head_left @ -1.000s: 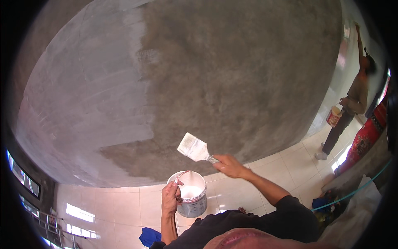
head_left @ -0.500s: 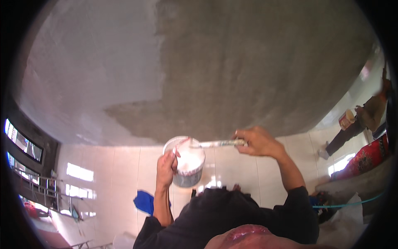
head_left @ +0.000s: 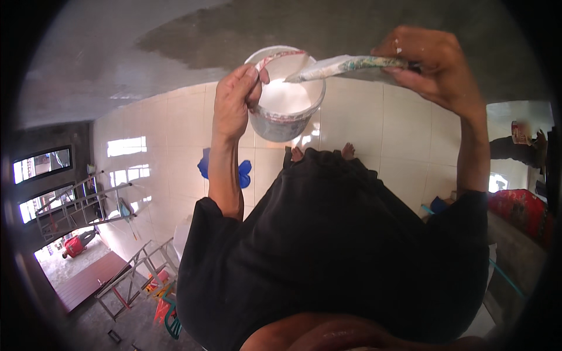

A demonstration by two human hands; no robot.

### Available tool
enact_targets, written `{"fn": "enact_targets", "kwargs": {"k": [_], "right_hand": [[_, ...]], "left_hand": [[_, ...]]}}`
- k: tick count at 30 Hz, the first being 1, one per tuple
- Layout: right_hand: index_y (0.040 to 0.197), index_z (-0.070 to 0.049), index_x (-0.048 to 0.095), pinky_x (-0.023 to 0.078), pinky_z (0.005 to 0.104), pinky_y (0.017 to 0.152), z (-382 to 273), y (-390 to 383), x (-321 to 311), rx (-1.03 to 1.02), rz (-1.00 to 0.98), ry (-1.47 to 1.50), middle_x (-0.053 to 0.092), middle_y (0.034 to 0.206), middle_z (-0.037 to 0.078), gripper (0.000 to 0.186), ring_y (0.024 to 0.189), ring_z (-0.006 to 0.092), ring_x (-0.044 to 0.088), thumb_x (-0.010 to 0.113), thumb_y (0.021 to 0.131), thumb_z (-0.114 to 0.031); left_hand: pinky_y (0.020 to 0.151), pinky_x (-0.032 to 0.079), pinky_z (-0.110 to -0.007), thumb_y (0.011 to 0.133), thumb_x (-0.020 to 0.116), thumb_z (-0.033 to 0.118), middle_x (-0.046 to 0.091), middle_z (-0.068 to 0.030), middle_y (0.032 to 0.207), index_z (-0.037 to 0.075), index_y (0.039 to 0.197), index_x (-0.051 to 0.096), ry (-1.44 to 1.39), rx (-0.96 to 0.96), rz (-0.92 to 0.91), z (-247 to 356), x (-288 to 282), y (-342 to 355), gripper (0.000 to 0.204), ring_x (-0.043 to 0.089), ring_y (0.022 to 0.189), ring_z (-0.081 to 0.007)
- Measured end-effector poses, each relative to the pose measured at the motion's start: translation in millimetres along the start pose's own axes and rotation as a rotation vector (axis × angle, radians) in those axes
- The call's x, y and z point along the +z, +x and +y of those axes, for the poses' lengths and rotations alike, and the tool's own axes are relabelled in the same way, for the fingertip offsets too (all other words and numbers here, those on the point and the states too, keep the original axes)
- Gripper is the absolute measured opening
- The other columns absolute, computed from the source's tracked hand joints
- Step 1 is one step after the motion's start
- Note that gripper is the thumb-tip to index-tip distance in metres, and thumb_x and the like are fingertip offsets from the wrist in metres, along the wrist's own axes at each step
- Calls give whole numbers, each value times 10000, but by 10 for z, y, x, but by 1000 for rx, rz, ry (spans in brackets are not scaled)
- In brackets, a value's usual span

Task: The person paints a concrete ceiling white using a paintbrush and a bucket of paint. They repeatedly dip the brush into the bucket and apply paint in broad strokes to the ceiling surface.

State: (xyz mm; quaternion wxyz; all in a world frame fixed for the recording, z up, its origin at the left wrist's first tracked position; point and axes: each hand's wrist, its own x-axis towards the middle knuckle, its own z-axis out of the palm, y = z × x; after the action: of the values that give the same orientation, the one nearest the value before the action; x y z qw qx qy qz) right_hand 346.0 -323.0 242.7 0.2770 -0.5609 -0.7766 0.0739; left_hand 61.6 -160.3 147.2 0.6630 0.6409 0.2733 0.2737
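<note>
My left hand (head_left: 236, 100) is closed on the handle of a grey-stained white bucket (head_left: 281, 126), which contains white paint (head_left: 284, 96). My right hand (head_left: 430, 70) grips a paint-smeared brush (head_left: 357, 64), now seen nearly edge-on. The brush's bristle end is over the bucket's mouth, near the white paint; whether it touches the paint I cannot tell. Above my hands is the concrete wall (head_left: 181, 41), partly lighter grey and partly darker. My bare feet (head_left: 348, 150) show beneath the bucket on pale floor tiles (head_left: 404, 128).
A blue cloth or bag (head_left: 243, 172) lies on the floor. Ladders (head_left: 76, 199) and metal frames (head_left: 132, 281) stand at left, where a person in red (head_left: 76, 245) appears through an opening. Another person (head_left: 506, 149) with a container (head_left: 521, 131) is at right, near red patterned fabric (head_left: 512, 207).
My view has tilted down from the wall toward my body and floor. The brush has swung from upright beside the bucket to lying across its mouth; my hands now appear higher in the picture.
</note>
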Motion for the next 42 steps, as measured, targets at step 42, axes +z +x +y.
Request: {"fn": "enact_targets", "kwargs": {"k": [42], "right_hand": [[708,-28,663,508,451,634,163,780,1548,-177,-216,-20,645,747,202,52,737,370,656,649,661,-45]], "left_hand": [[448,212,-219,990,480,280,356,91,560,67,838,614,-30,60,33,12,47,-67,294,293,498,-17]]}}
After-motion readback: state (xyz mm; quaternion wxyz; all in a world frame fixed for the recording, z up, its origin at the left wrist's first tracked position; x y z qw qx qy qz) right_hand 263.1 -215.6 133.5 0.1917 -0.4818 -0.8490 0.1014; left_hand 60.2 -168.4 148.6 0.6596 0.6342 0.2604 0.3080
